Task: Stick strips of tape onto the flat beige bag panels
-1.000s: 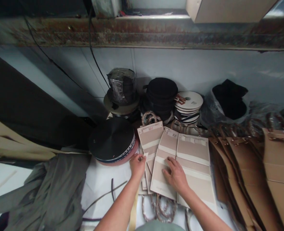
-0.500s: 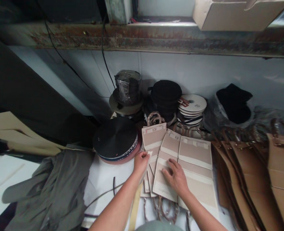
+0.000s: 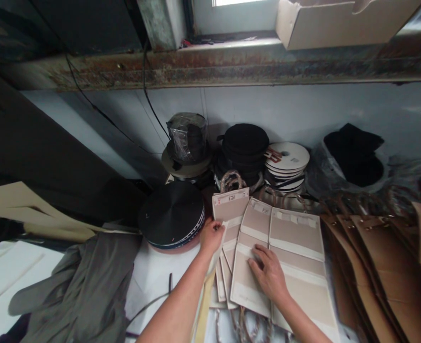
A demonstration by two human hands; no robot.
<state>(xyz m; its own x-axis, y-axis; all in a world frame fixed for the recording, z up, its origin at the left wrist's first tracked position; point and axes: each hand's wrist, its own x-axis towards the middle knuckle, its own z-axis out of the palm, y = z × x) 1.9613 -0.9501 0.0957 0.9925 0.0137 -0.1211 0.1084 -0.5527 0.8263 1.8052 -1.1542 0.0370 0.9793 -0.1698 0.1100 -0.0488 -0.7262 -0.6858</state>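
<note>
Several flat beige paper bags (image 3: 292,238) lie fanned out on the white table (image 3: 153,271), their rope handles showing at top and bottom. My left hand (image 3: 210,236) is closed, pinching the left edge of one flat bag (image 3: 228,209) in the fan. My right hand (image 3: 269,274) lies flat, fingers spread, on another beige bag (image 3: 246,286) nearer to me, pressing it down.
A stack of black discs (image 3: 171,214) sits left of the bags. Rolls of black and white tape (image 3: 246,147) stand against the wall. Brown paper bags (image 3: 382,267) overlap at the right. A grey cloth (image 3: 78,286) lies at the left. A cardboard box (image 3: 339,19) rests on the rusty ledge.
My left hand has closed on a bag's edge and lifted it a little. My right hand stays pressed on the bags. The view has tilted slightly upward.
</note>
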